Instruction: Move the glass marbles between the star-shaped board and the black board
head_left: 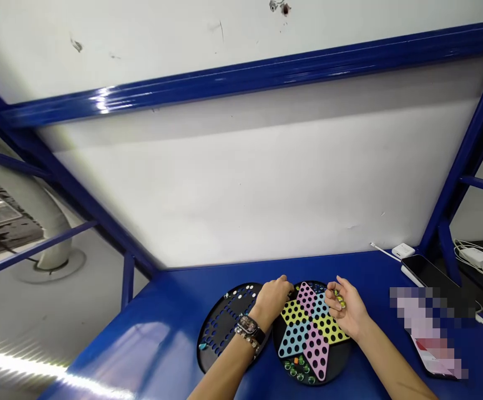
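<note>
A Chinese checkers board (pixel 317 348) with a pink, yellow and blue star lies on the blue table. My right hand (pixel 348 310) is above its right side, palm up, fingers curled around several yellow-green glass marbles (pixel 340 300). Wearing a watch and bracelet, my left hand (pixel 272 303) reaches over the upper left edge of the board. Its fingers are bent together beside the marbles there; what they pinch, if anything, is hidden. Green marbles (pixel 300 368) and a small orange piece (pixel 296 361) sit in the board's lower left pocket. Dark marbles (pixel 317 288) fill a pocket at the top.
Left of the star board lies a round black board (pixel 216 328) with holes and a few white and teal pieces, partly under my left forearm. At right are a dark phone (pixel 431 275), a blurred-out device (pixel 428 339), a white charger (pixel 403 251) and cables. Blue frame bars enclose the table.
</note>
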`<act>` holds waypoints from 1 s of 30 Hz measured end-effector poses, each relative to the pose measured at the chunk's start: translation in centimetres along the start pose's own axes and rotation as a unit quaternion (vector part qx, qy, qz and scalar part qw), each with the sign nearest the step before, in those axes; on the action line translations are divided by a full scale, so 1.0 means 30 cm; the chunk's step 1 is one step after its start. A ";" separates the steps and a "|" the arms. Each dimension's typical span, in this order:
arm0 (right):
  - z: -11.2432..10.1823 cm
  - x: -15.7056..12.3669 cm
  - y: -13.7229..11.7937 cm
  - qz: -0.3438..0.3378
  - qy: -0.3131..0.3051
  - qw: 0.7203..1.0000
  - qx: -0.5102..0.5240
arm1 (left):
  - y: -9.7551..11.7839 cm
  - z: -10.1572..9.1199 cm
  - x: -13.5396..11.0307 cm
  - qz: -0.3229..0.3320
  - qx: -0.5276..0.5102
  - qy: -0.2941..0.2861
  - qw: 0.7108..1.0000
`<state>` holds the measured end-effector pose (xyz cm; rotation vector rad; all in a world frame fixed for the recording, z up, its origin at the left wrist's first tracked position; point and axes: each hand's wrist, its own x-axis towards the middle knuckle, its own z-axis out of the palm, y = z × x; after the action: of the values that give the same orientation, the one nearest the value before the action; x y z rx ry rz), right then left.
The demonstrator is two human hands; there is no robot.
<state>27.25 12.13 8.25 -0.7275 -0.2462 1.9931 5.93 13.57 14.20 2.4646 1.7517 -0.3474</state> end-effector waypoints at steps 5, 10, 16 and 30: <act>0.007 -0.003 0.005 0.015 0.013 1.000 0.008 | 0.048 -0.020 0.039 -0.007 0.044 -0.020 0.999; 0.009 -0.007 0.007 0.011 0.001 1.000 -0.020 | 0.055 -0.016 0.031 0.022 0.052 -0.015 0.998; 0.008 -0.006 0.010 0.008 -0.006 1.000 -0.026 | 0.029 0.016 0.013 0.062 0.033 0.004 0.997; 0.025 -0.019 0.004 0.050 -0.028 0.998 -0.017 | -0.049 0.008 -0.024 0.055 -0.106 0.069 0.990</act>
<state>26.91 11.67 9.02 -0.7192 -0.2821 2.1106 4.28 13.36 14.21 2.4683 1.5957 0.0198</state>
